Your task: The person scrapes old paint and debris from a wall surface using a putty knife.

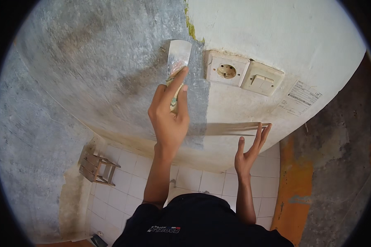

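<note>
My left hand [170, 117] grips the handle of a putty knife [179, 55], its index finger stretched along the metal blade. The blade points up and lies against or close to the grey, scraped part of the wall [126, 61], left of a ragged edge where pale paint [266, 27] begins. A strip of yellow-green paint [190, 27] shows along that edge. My right hand [249, 156] holds nothing; its fingers are spread and raised at the pale wall, below the switch. Whether the fingertips touch the wall I cannot tell. Long shadows run leftward from them.
A wall socket [226, 71] and a double light switch [262, 81] sit right of the blade. A printed label [301, 97] is stuck farther right. A small wooden stool [100, 169] stands on the white floor tiles [188, 179] at lower left. An orange-and-grey surface [296, 185] rises at right.
</note>
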`<state>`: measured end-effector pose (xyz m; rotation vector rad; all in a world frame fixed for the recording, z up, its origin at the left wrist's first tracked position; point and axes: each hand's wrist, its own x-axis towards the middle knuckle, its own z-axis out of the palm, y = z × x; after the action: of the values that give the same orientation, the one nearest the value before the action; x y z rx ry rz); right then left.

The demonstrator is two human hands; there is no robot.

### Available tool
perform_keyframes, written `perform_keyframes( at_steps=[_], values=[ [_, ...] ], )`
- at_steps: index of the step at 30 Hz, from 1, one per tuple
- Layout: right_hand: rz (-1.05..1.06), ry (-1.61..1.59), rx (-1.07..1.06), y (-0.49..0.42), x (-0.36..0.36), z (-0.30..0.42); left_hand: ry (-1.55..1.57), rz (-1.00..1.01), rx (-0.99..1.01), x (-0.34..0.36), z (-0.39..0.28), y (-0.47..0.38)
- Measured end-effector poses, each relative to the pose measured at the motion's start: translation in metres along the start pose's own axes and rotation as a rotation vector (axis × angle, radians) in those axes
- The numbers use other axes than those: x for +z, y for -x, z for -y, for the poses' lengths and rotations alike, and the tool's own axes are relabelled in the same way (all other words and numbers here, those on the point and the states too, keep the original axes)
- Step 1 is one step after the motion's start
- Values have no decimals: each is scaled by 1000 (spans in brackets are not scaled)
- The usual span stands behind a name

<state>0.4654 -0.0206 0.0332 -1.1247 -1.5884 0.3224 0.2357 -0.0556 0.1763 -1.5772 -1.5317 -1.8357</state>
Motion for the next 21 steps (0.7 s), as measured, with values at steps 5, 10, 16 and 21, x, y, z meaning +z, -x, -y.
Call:
perform_keyframes(
  at_steps=[5, 10, 16, 21],
  values=[
    [-2, -4, 2, -2, 1, -2, 65, 51, 8, 20, 12, 49],
    [15, -2, -12, 0, 4, 13, 18, 96, -72, 3, -11, -7],
    [46, -30, -33, 7, 21, 19, 93, 98, -51, 11, 1, 31],
    [76, -26, -57, 4, 27, 25, 65, 55, 42, 3, -6, -1]
  ],
)
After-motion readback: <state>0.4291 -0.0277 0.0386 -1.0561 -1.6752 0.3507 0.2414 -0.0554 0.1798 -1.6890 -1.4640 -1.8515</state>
